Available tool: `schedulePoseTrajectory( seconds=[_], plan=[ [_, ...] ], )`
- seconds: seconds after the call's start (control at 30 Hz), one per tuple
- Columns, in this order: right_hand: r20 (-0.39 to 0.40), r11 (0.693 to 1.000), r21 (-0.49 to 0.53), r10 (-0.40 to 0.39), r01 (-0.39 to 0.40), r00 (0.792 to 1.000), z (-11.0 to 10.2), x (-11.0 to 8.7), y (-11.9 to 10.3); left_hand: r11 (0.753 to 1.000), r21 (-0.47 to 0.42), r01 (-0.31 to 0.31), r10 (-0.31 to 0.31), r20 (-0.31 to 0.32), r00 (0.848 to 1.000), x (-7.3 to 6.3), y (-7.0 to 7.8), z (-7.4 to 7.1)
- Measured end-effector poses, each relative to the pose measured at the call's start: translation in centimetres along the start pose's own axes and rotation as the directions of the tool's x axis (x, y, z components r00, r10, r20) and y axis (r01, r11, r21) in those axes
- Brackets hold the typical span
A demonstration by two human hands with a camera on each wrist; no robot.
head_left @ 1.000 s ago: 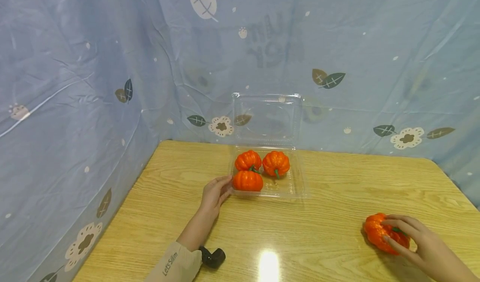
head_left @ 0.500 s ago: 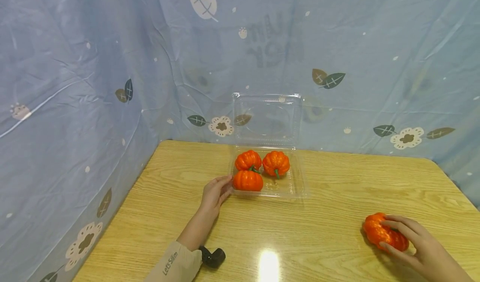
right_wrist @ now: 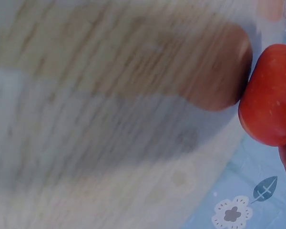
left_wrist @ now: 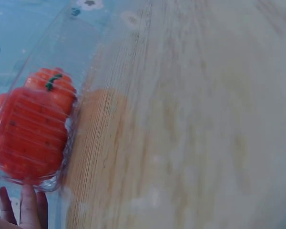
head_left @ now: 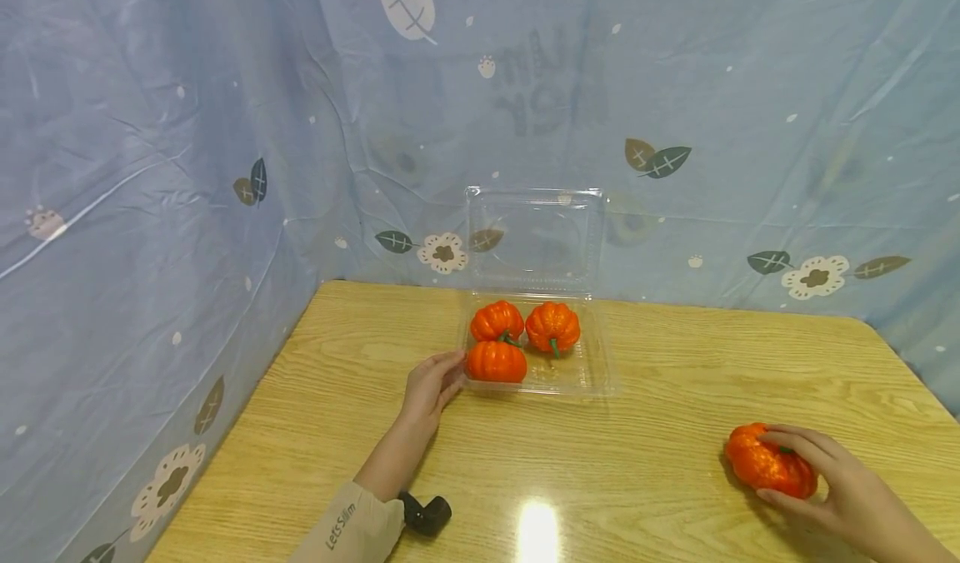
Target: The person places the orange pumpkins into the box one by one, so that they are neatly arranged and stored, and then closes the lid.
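Observation:
A clear plastic clamshell box (head_left: 577, 373) sits on the wooden table with its lid raised at the back. In it are three small orange pumpkins: one at back left (head_left: 496, 321), one at back right (head_left: 552, 327) and one at front left (head_left: 497, 362). My left hand (head_left: 427, 390) touches the box's left side near the front corner, its fingers fairly straight in the left wrist view. At right, my right hand (head_left: 843, 481) holds another orange pumpkin (head_left: 767, 465) between thumb and fingers, low over the table. Its green stem is partly hidden by the fingers.
A blue printed cloth (head_left: 675, 88) hangs behind and to the left of the table (head_left: 645, 480). Beside the left sleeve (head_left: 352, 525) is a black device (head_left: 426, 515). A bright reflection lies on the front of the table.
The pumpkin at right has turned and shifted slightly in my right hand, and its stem shows in a different place. My left hand and the box have stayed still.

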State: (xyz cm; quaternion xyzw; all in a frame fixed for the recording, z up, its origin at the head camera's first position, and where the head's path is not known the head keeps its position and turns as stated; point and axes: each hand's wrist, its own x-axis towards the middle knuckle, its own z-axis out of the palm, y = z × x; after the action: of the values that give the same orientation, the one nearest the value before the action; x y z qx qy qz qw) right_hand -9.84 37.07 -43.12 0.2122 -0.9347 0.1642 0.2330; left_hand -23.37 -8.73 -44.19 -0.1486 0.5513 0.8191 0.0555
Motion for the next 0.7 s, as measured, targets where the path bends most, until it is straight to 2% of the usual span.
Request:
schedulePoseTrajectory(
  seconds=[0.37, 0.7],
  plan=[
    [0.046, 0.999, 0.015, 0.035, -0.036, 0.998, -0.6, 0.9, 0.7, 1.000, 0.005, -0.009, 0.009, -0.011, 1.000, 0.0, 0.0, 0.0],
    [0.032, 1.000, 0.006, 0.024, -0.024, 0.999, -0.7, 1.3, 1.3, 1.000, 0.014, -0.014, 0.014, -0.003, 1.000, 0.0, -0.1, 0.0]
  ],
)
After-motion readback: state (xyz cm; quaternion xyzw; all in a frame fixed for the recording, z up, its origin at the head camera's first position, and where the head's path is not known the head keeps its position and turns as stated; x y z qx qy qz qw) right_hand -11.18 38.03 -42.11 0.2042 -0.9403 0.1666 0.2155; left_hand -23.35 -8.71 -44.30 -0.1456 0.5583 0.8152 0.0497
